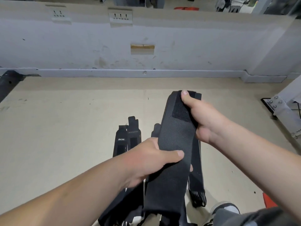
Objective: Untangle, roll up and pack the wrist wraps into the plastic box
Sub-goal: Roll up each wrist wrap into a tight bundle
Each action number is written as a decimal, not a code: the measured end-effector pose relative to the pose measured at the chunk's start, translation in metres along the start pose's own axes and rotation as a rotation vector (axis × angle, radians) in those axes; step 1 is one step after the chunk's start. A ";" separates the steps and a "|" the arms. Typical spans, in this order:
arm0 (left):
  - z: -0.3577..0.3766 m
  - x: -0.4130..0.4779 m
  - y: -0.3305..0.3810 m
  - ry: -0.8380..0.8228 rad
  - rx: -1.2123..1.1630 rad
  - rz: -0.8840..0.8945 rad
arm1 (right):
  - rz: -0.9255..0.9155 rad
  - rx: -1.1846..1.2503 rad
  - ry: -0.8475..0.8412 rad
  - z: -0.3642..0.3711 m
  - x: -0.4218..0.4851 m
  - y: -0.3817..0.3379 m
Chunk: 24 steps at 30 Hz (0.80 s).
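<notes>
Wraps (124,141) lie on table (48,128) behind held wrap (176,137).

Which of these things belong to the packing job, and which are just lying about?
Job: held wrist wrap, gripped by left hand and right hand; spare wraps on the table.
Lying about: wall sockets, metal bracket, red object. No plastic box shows.
</notes>
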<state>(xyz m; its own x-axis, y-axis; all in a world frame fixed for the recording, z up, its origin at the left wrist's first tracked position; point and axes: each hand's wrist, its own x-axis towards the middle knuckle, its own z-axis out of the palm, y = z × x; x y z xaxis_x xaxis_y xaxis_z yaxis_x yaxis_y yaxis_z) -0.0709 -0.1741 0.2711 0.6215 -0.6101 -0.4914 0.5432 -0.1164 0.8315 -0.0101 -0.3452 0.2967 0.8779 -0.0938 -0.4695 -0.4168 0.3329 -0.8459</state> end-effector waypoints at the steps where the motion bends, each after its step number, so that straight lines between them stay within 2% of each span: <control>1: 0.000 0.000 0.004 0.006 -0.004 0.027 | 0.068 0.044 -0.052 -0.001 0.000 -0.002; 6: -0.008 0.007 0.031 0.177 -0.112 0.157 | 0.273 0.051 -0.413 0.002 -0.009 0.005; 8: -0.010 0.010 0.035 0.238 -0.170 0.157 | 0.305 -0.006 -0.458 0.008 -0.011 0.014; 11: -0.005 0.011 0.029 0.265 -0.281 0.079 | 0.323 -0.059 -0.371 0.014 -0.009 0.025; 14: 0.000 0.011 0.021 0.199 -0.360 0.005 | 0.282 -0.081 -0.259 0.015 -0.007 0.026; 19: 0.000 0.005 0.011 0.032 -0.152 -0.010 | 0.179 -0.023 -0.075 0.008 0.002 0.005; 21: 0.006 0.004 0.011 0.053 -0.099 0.037 | 0.165 0.003 0.013 0.001 0.010 0.001; 24: 0.011 0.005 0.018 0.147 -0.039 0.141 | 0.247 0.014 0.075 -0.009 0.017 0.008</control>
<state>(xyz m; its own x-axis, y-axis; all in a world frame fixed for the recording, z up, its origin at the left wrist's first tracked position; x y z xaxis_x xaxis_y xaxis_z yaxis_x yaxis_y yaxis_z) -0.0645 -0.1880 0.2867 0.7674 -0.4968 -0.4054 0.4644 -0.0054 0.8856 -0.0009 -0.3528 0.2796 0.7299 -0.0768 -0.6792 -0.6126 0.3671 -0.6999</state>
